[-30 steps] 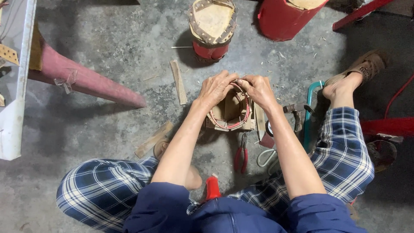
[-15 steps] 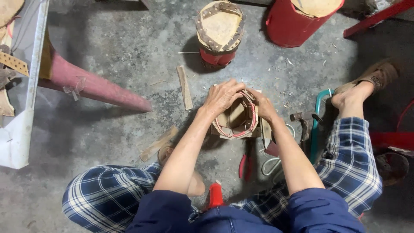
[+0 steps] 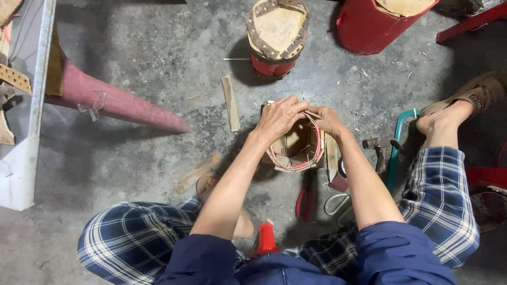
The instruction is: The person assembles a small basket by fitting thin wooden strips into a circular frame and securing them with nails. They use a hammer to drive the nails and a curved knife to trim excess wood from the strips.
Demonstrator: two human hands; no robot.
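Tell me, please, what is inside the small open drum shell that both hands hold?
Inside the drum shell only bare wooden wall slats and shadow show. The left hand and right hand cover its far rim, and its bottom is too dark to tell.

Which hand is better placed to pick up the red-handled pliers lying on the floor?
Probably the right hand: the pliers lie just beside the right forearm, below the small hollow frame. The left hand grips the frame's far rim, holding it steady.

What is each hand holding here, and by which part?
Both hands, left hand and right hand, grip the far upper rim of the small open wooden frame on the floor.
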